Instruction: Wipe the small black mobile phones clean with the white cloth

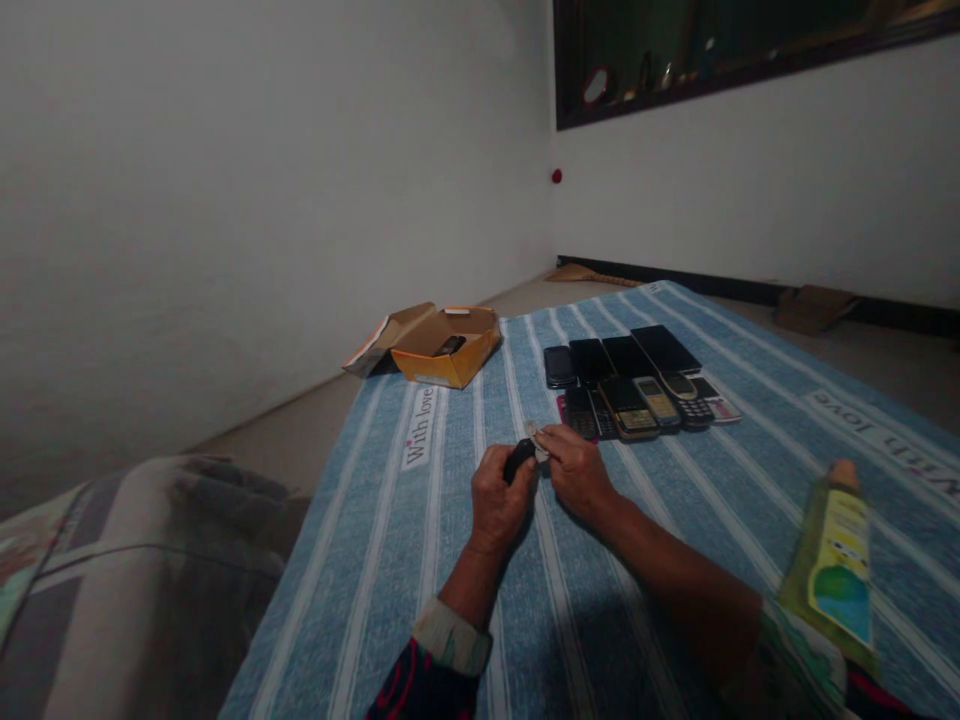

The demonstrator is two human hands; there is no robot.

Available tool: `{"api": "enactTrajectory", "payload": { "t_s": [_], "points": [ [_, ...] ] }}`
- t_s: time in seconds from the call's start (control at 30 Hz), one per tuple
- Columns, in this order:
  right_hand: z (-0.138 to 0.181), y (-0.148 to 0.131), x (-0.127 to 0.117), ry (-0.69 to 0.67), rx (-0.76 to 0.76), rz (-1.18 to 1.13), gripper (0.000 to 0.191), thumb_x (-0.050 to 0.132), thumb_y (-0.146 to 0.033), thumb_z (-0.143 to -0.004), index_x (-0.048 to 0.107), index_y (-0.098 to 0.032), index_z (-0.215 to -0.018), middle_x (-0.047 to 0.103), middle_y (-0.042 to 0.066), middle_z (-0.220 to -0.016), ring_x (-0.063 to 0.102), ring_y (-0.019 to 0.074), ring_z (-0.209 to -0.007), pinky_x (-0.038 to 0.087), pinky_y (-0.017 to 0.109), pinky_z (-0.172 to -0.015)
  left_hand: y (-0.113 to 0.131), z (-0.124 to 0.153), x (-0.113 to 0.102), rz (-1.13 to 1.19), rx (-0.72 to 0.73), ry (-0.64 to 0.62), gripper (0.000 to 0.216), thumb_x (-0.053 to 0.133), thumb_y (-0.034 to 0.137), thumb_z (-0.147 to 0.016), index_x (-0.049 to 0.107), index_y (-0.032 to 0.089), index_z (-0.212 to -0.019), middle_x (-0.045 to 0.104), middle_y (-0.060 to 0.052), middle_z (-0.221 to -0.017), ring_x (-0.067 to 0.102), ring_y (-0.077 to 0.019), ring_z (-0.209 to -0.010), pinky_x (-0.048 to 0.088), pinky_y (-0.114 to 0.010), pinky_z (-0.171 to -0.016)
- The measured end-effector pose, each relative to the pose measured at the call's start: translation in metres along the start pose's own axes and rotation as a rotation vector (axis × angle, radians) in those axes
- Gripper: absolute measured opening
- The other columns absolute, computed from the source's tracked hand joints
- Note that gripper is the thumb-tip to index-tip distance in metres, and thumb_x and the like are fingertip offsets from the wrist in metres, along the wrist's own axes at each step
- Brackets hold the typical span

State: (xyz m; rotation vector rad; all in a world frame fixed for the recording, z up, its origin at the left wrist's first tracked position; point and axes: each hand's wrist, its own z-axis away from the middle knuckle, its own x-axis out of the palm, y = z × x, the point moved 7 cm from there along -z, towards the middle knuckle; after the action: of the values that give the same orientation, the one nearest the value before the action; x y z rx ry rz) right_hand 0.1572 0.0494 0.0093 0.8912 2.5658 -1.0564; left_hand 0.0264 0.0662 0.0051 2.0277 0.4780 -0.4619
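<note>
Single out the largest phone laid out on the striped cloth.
It's the black phone at the right end of the far row; its dark face looks longer and wider than any other phone's.

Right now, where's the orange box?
In the head view, the orange box sits open on the striped cloth, near its left edge, left of the phones and just beyond a "With love" print.

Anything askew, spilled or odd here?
No spill or damage visible. Maybe odd: one phone-like item sits in the open box, apart from the phones rowed on the cloth. The black item in the left hand is mostly hidden.
</note>
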Motion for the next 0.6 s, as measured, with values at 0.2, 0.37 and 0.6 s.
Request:
{"api": "enactTrajectory", "payload": {
  "t_s": [0.2, 0.37, 0.6],
  "points": [
    [0.001, -0.007, 0.0, 0.004, -0.055, 0.007, 0.042, 0.043, -0.001, -0.085, 0.071, -0.018, -0.111, 0.069, 0.01, -0.096, 0.065, 0.0222, -0.094, 0.055, 0.035, -0.087, 0.0, 0.0, -0.001, 0.027, 0.012, 0.025, 0.01, 0.059, 0.029, -0.082, 0.061, 0.02, -0.079, 0.062, -0.001, -0.076, 0.059, -0.0159, -0.073, 0.05, -0.028, -0.07],
    [0.001, 0.002, 0.001, -0.024, 0.0, 0.032, 0.041, 0.041, 0.002, -0.079, 0.073, -0.017, -0.098, 0.069, 0.009, -0.088, 0.066, 0.0211, -0.086, 0.055, 0.032, -0.079, -0.002, 0.0, -0.002, 0.039, -0.015, 0.023, 0.012, 0.06, 0.031, -0.083, 0.062, 0.019, -0.079, 0.062, -0.001, -0.075, 0.059, -0.0156, -0.072, 0.049, -0.028, -0.069],
    [-0.002, 0.0, 0.0, -0.026, 0.001, -0.072, 0.04, 0.043, 0.0, -0.078, 0.073, -0.018, -0.098, 0.07, 0.008, -0.094, 0.065, 0.0203, -0.09, 0.053, 0.032, -0.085, -0.002, 0.0, -0.001, 0.045, 0.0, 0.012, 0.01, 0.061, 0.029, -0.082, 0.062, 0.019, -0.079, 0.06, 0.0, -0.075, 0.058, -0.0152, -0.072, 0.048, -0.027, -0.069]
  ]
}}
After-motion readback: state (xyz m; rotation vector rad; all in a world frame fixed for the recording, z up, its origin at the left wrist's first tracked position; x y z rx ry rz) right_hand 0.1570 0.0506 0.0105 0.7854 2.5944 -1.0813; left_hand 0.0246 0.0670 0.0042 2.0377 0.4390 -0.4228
